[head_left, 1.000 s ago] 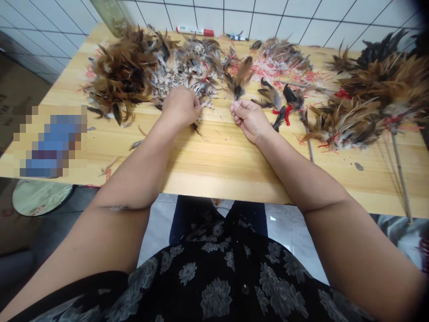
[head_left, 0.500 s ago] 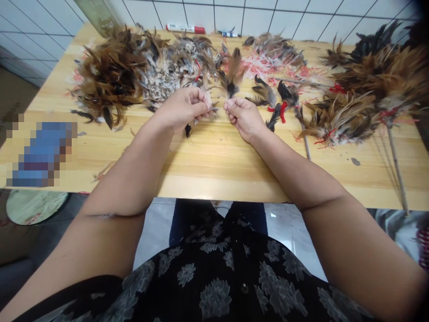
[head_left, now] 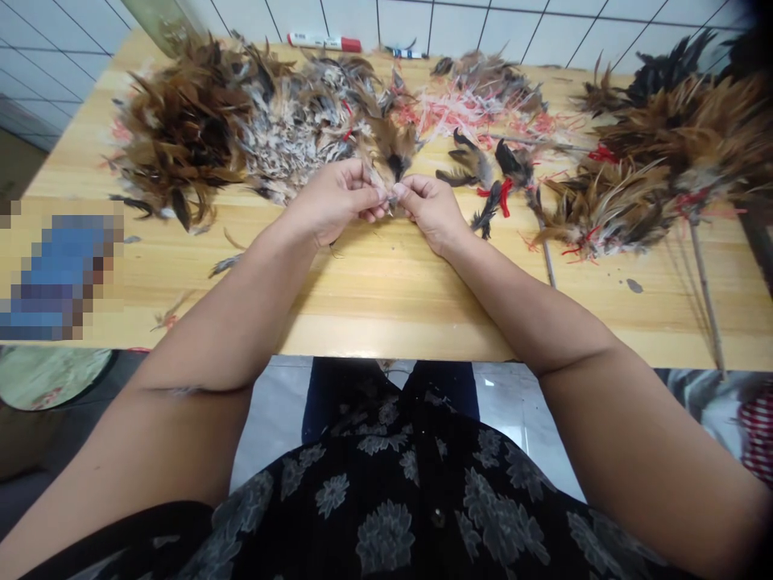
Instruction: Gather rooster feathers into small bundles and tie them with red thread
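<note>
At the middle of the table, my left hand [head_left: 349,200] and my right hand [head_left: 433,208] meet in a pinch. Between their fingertips stands a small bunch of brown and dark feathers [head_left: 395,149], quill ends down; both hands grip its lower part. My fingers hide exactly how the quills are held. Just beyond my left hand lies a heap of grey-white feathers [head_left: 290,141], with a brown feather pile [head_left: 181,137] to its left. Right of my right hand are loose dark feathers [head_left: 474,161] and a red strip [head_left: 505,197].
Feather bundles on sticks [head_left: 609,205] lie at the right, one stick [head_left: 705,290] reaching the front edge. Pink shreds [head_left: 452,113] lie at the back, near a red-capped marker [head_left: 324,41] by the tiled wall. A blurred blue patch [head_left: 60,274] is at the left.
My hands have come together; the feathers in my right hand have moved left to meet my left fingertips. The view has shifted slightly.
</note>
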Motion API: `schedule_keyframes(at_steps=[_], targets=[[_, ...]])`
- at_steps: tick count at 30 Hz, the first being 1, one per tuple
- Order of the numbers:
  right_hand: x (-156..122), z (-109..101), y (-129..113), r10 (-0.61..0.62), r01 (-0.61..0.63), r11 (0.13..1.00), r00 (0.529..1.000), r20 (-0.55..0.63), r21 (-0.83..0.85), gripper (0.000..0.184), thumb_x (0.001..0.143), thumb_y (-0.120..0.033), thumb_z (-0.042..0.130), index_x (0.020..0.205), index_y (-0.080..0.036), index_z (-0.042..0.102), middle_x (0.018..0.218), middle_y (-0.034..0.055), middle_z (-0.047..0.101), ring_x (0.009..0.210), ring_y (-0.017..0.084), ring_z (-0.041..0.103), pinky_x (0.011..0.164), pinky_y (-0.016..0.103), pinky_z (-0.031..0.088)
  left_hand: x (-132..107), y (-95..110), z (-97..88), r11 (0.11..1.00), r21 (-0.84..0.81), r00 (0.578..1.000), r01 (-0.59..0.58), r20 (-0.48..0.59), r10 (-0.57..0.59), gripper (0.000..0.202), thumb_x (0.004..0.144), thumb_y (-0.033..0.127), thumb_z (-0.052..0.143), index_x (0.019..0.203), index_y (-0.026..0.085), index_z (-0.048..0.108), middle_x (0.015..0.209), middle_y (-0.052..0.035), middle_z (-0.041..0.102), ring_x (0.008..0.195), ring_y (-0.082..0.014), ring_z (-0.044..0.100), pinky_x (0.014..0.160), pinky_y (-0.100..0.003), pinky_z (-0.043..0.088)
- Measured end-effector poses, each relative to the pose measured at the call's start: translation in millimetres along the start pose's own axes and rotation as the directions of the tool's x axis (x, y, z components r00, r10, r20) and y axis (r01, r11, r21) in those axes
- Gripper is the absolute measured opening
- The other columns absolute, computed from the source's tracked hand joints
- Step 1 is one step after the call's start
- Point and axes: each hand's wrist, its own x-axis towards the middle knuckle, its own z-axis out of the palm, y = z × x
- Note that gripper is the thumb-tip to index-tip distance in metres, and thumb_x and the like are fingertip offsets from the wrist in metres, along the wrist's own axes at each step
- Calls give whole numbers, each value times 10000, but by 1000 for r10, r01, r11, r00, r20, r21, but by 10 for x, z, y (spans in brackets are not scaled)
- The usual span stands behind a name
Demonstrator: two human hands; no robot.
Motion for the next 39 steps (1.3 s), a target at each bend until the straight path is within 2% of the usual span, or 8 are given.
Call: schedule_keyframes(at_steps=[4,8,12,16,24,30,35,39], targets=[[13,-4,35,-14,14,999,1000,4,-46,603,1047,-584,1088,819,-212,672,791,-48,617,823,110,558,822,249,544,7,-15,-36,999,-8,999,-32,-27,32,458,895,185,1177,862,233,723,814,-23,776,767,-203,767,667,-285,634],[16,15,33,-5,6,999,1000,16,-47,619,1012,-574,1118,807,-209,663,782,-54,595,836,109,562,820,245,538,3,11,-60,998,30,998,-47,-33,48,507,881,292,1218,847,250,714,840,-29,770,829,-252,792,650,-330,653],[-24,21,-41,38,-38,999,999,3,-32,634,993,-574,1134,791,-205,659,760,-59,557,810,103,530,761,234,469,14,1,-34,995,58,994,-85,-63,89,529,889,357,1222,845,262,704,867,-33,785,925,-293,843,665,-353,666],[-70,14,-128,71,-71,997,997,15,-21,639,970,-551,1159,768,-217,653,715,-64,517,751,104,457,691,242,385,22,-23,9,989,72,987,-125,-87,131,516,913,330,1188,839,267,682,883,-41,793,998,-326,867,708,-382,686],[-91,1,-144,65,-64,997,997,44,-33,667,1010,-539,1131,751,-226,602,741,-45,555,768,114,478,702,245,399,1,-6,117,983,154,978,-97,-167,122,521,923,320,1179,837,266,668,904,-39,791,1063,-313,854,773,-360,671],[-60,-36,-40,57,-58,998,997,47,30,658,1058,-534,1091,796,-229,569,758,-52,526,783,109,494,712,215,416,25,-55,80,991,111,989,-71,-125,85,546,1071,446,1162,981,247,662,841,5,723,1018,-250,825,849,-353,632],[-43,-23,-85,134,-135,988,991,16,72,681,1054,-547,1088,838,-236,523,759,-73,481,754,87,464,672,178,372,36,-86,43,992,105,989,-67,-123,80,428,1067,388,1139,1001,248,740,889,-15,770,900,-233,802,787,-354,640],[-42,-27,-122,143,-142,985,990,-5,97,652,1076,-503,1079,850,-239,527,748,-80,492,721,77,436,652,172,366,11,-84,82,995,86,995,-47,-81,54,345,963,268,1154,979,265,809,920,-26,811,876,-252,815,725,-349,656]])
